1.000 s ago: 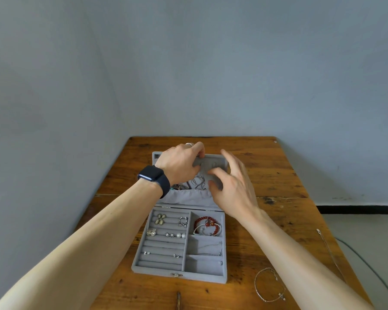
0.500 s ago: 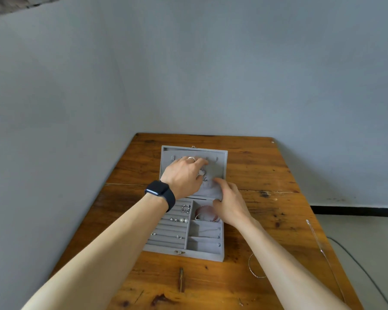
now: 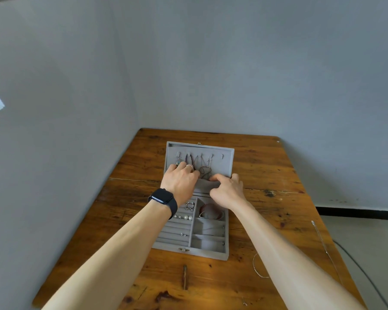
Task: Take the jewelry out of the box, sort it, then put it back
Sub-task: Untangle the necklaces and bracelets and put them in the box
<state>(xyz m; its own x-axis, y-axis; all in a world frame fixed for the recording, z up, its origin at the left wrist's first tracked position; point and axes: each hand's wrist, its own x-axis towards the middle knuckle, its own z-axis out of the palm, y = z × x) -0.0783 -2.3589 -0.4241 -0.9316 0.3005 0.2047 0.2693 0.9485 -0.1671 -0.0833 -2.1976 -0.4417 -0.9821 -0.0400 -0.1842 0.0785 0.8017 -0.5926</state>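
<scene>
A grey velvet jewelry box (image 3: 188, 251) lies open on the wooden table (image 3: 130, 220). Its lid (image 3: 227, 153) lies flat at the far side, with several necklaces (image 3: 203, 162) on hooks. My left hand (image 3: 180, 181), with a black watch on the wrist, rests on the lid with its fingers curled over the lower ends of the necklaces; the fingertips are hidden. My right hand (image 3: 227, 191) pinches the top edge of the lid's fabric pocket (image 3: 203, 186). In the tray lie earrings (image 3: 184, 217) in the ring rolls and red bracelets (image 3: 211, 212) in a compartment.
A thin silver chain (image 3: 257, 268) lies on the table right of the box, partly under my right forearm. A longer chain (image 3: 320, 238) runs along the table's right edge. A cable (image 3: 356, 265) crosses the floor beyond. Grey walls close in at the left and back.
My right hand went from spread fingers over the lid to pinching the pocket's edge. My left hand stayed on the necklaces. The view drew back from the box.
</scene>
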